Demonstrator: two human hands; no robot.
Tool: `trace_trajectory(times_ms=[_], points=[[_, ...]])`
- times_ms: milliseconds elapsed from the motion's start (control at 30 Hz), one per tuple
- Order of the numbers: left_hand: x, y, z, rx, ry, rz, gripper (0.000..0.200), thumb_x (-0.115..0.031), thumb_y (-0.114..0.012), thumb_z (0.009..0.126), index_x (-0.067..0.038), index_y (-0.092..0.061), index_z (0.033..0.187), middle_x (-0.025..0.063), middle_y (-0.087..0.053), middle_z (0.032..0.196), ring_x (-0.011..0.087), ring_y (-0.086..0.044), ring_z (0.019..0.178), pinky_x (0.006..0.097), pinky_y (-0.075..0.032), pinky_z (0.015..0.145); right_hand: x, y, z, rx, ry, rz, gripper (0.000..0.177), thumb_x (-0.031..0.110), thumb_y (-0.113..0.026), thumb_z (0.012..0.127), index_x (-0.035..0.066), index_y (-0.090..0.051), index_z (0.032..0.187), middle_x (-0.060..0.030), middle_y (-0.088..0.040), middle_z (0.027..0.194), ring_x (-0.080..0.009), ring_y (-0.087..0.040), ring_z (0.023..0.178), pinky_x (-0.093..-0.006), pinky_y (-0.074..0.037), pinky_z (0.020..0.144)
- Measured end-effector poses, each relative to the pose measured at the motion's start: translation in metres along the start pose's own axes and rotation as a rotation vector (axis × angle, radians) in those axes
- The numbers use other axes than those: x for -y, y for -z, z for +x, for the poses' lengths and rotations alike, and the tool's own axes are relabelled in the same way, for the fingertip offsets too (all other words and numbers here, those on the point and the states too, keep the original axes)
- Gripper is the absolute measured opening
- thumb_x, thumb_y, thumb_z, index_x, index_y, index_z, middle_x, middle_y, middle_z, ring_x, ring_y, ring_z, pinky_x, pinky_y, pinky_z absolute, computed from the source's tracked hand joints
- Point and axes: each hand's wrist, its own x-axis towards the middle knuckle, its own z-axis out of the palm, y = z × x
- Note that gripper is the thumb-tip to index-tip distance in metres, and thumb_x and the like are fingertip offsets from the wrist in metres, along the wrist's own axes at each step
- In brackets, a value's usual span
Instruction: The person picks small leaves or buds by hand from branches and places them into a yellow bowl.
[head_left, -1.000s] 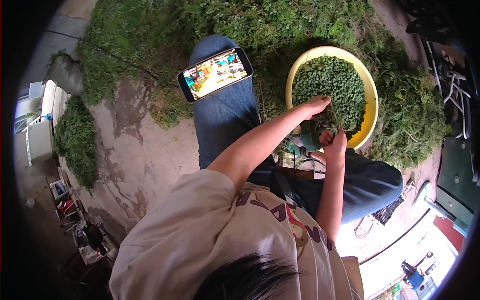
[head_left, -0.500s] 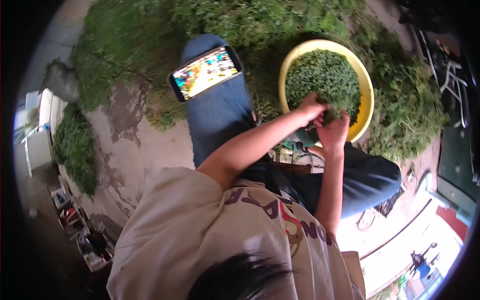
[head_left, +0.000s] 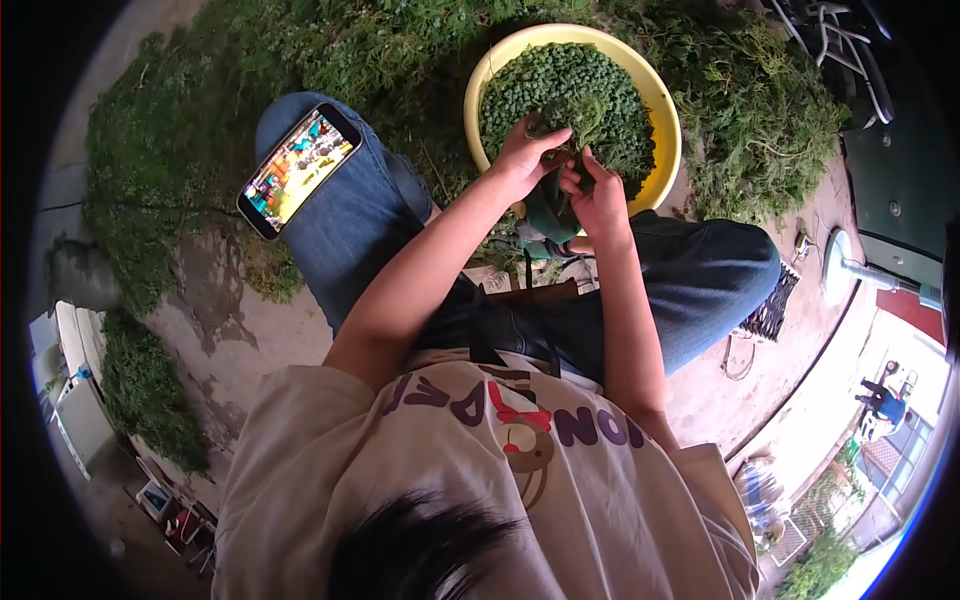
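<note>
Over the near side of a yellow basin [head_left: 668, 165], my left hand [head_left: 528, 158] is closed on a feathery green sprig [head_left: 583, 117]. My right hand [head_left: 598, 195] is close beside it, fingers bent and pinched near the stem end; what lies between those fingertips is too small to make out. Small round green cones or berries [head_left: 540, 75] fill much of the basin. Beneath the hands hangs something dark green, like cloth [head_left: 548, 210], partly hidden by them.
A phone [head_left: 300, 170] with a lit screen rests on my left knee. Cut green branches [head_left: 760, 130] lie heaped around the basin, with another pile [head_left: 150, 390] at the left. A fan-like white round object [head_left: 838, 268] stands at the right. Far off, a person [head_left: 882, 402] is visible.
The view has shifted, so the basin, phone and hands appear farther left and the basin higher. Both hands remain together over the basin's near side, with the sprig now showing more clearly.
</note>
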Motion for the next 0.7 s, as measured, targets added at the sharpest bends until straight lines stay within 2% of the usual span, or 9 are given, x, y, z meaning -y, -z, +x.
trace_trajectory(times_ms=[100, 233, 267, 400, 467, 500, 533, 633, 700], points=[[0.002, 0.008, 0.004, 0.045, 0.061, -0.048, 0.039, -0.01, -0.062, 0.078, -0.007, -0.04, 0.11, 0.0082, -0.053, 0.095, 0.0206, -0.054, 0.084, 0.0357, -0.046, 0.069, 0.001, -0.003, -0.001, 0.013, -0.021, 0.003, 0.01, 0.009, -0.05, 0.085, -0.001, -0.05, 0.086, -0.0066, -0.048, 0.071, -0.0116, -0.039, 0.056, -0.0236, -0.032, 0.047], [0.003, 0.011, 0.008, -0.05, 0.02, 0.03, 0.027, -0.012, -0.055, 0.083, -0.006, -0.043, 0.107, 0.0082, -0.053, 0.094, 0.0193, -0.053, 0.086, 0.0351, -0.047, 0.071, -0.002, 0.002, 0.002, 0.04, -0.007, -0.07, 0.009, 0.009, -0.053, 0.084, 0.0, -0.051, 0.083, -0.0062, -0.05, 0.071, -0.0105, -0.04, 0.056, -0.0227, -0.031, 0.046], [0.002, 0.01, 0.006, -0.084, -0.003, 0.07, 0.024, -0.011, -0.053, 0.084, -0.005, -0.044, 0.106, 0.008, -0.053, 0.095, 0.0187, -0.053, 0.088, 0.0342, -0.046, 0.072, -0.003, 0.002, 0.001, -0.025, 0.022, -0.112, 0.01, 0.01, -0.053, 0.083, 0.001, -0.051, 0.081, -0.0061, -0.05, 0.07, -0.0102, -0.041, 0.055, -0.0225, -0.031, 0.045], [0.006, 0.008, 0.005, -0.164, -0.129, 0.247, 0.035, -0.021, -0.058, 0.082, -0.005, -0.045, 0.11, 0.011, -0.05, 0.099, 0.0223, -0.051, 0.089, 0.0358, -0.045, 0.075, -0.004, -0.001, 0.0, -0.149, 0.095, -0.246, 0.014, 0.014, -0.053, 0.084, 0.002, -0.05, 0.077, -0.0053, -0.051, 0.066, -0.0097, -0.041, 0.049, -0.0227, -0.031, 0.042], [0.006, 0.009, 0.008, -0.312, -0.696, 1.146, 0.045, -0.036, -0.059, 0.079, -0.005, -0.048, 0.11, 0.0149, -0.049, 0.104, 0.0275, -0.046, 0.099, 0.0397, -0.038, 0.084, -0.005, -0.003, -0.001, -0.191, 0.105, -0.274, 0.016, 0.015, -0.052, 0.084, 0.003, -0.05, 0.074, -0.0043, -0.05, 0.062, -0.0094, -0.039, 0.046, -0.023, -0.029, 0.04], [0.005, 0.011, 0.01, -0.228, -0.883, 1.232, 0.053, -0.046, -0.06, 0.074, -0.007, -0.05, 0.109, 0.018, -0.048, 0.107, 0.0312, -0.042, 0.105, 0.0419, -0.033, 0.089, -0.005, -0.004, -0.001, -0.234, 0.114, -0.302, 0.018, 0.016, -0.051, 0.085, 0.003, -0.05, 0.072, -0.0033, -0.049, 0.059, -0.0092, -0.038, 0.043, -0.0233, -0.028, 0.038], [0.003, 0.005, 0.003, -0.206, -0.97, 1.347, 0.05, -0.045, -0.062, 0.072, -0.009, -0.054, 0.106, 0.0145, -0.049, 0.107, 0.0292, -0.043, 0.104, 0.0417, -0.031, 0.089, -0.006, -0.003, 0.0, -0.234, 0.114, -0.301, 0.018, 0.016, -0.051, 0.085, 0.003, -0.05, 0.072, -0.0033, -0.049, 0.059, -0.0092, -0.038, 0.043, -0.0233, -0.028, 0.038], [0.007, -0.002, -0.005, -0.124, -0.972, 1.446, 0.043, -0.043, -0.064, 0.07, -0.011, -0.058, 0.098, 0.01, -0.051, 0.106, 0.028, -0.043, 0.104, 0.0424, -0.03, 0.089, -0.011, -0.003, 0.001, -0.259, 0.152, -0.375, 0.024, 0.019, -0.048, 0.087, 0.006, -0.052, 0.068, 0.002, -0.043, 0.051, -0.0069, -0.034, 0.038, -0.0226, -0.023, 0.034], [0.005, -0.008, -0.013, -0.1, -0.911, 1.508, 0.029, -0.032, -0.065, 0.072, -0.007, -0.061, 0.088, 0.0059, -0.055, 0.103, 0.027, -0.048, 0.101, 0.0394, -0.036, 0.085, -0.01, -0.005, -0.001, -0.275, 0.146, -0.438, 0.022, 0.019, -0.049, 0.087, 0.006, -0.053, 0.069, 0.0024, -0.043, 0.051, -0.0062, -0.034, 0.038, -0.0222, -0.024, 0.034]])
